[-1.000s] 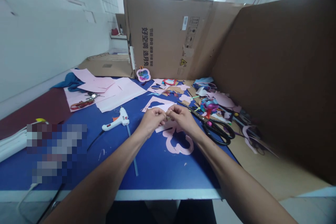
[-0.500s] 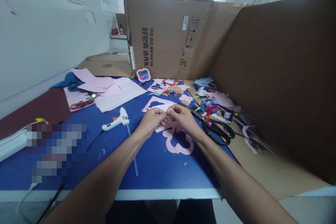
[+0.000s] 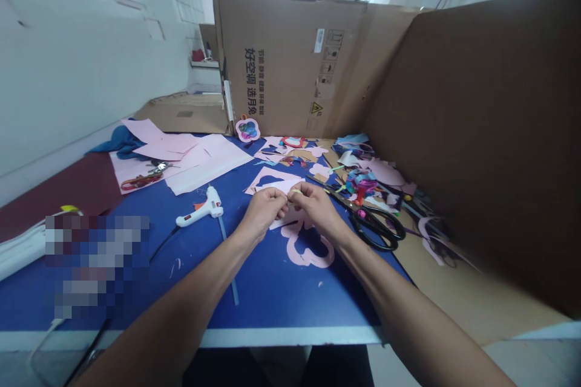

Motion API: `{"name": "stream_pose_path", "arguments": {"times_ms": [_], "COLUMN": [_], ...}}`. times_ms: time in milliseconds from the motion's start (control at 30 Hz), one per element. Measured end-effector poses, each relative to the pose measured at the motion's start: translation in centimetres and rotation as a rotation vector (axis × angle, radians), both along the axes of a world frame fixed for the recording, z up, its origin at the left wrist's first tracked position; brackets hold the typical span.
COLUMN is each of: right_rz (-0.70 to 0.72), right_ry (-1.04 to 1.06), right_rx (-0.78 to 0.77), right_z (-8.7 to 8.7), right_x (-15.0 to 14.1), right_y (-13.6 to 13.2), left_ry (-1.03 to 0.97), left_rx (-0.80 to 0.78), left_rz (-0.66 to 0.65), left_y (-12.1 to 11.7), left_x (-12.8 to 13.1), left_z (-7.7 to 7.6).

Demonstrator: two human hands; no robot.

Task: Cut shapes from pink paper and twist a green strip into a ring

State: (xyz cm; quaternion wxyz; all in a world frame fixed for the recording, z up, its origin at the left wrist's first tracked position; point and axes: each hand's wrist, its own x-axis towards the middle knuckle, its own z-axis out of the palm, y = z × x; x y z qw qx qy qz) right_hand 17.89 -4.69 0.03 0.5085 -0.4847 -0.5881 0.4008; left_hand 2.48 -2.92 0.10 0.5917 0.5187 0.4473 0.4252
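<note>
My left hand (image 3: 269, 205) and my right hand (image 3: 311, 201) meet over the middle of the blue table, fingertips pinched together. A small pale yellow-green piece (image 3: 296, 191) shows at my right thumb and finger; its kind is too small to tell. What my left fingers pinch is hidden. Below the hands lies a pink flower-shaped paper outline (image 3: 297, 256), partly under my right wrist. Pink paper with a cut-out (image 3: 258, 176) lies just behind them. Black-handled scissors (image 3: 379, 227) rest to the right of my right hand.
A white glue gun (image 3: 202, 210) lies left, with a thin blue strip (image 3: 235, 287) near it. Pink sheets (image 3: 213, 160) and keys (image 3: 161, 167) are at the back left. Colourful scraps (image 3: 361, 181) are heaped right. A flower ornament (image 3: 248, 129) leans on the tall cardboard (image 3: 290, 72).
The hands stay almost in place, still pinched together. The pale yellow-green piece shows a little more at my right thumb.
</note>
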Motion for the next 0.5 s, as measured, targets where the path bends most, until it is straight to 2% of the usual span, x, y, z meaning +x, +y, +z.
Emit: {"name": "stream_pose_path", "arguments": {"times_ms": [233, 400, 500], "right_rz": [0.002, -0.065, -0.036], "right_ry": [-0.029, -0.048, -0.019], "right_rx": [0.012, 0.034, 0.012], "right_z": [-0.2, 0.05, 0.03], "right_x": [0.09, 0.19, 0.36], "right_y": [0.16, 0.12, 0.16], "left_ry": [0.026, 0.053, 0.055], "left_rx": [0.028, 0.017, 0.009], "left_rz": [0.028, -0.024, -0.039], "left_y": [-0.17, -0.45, -0.4], "left_x": [0.09, 0.16, 0.09], "left_z": [0.33, 0.49, 0.36]}}
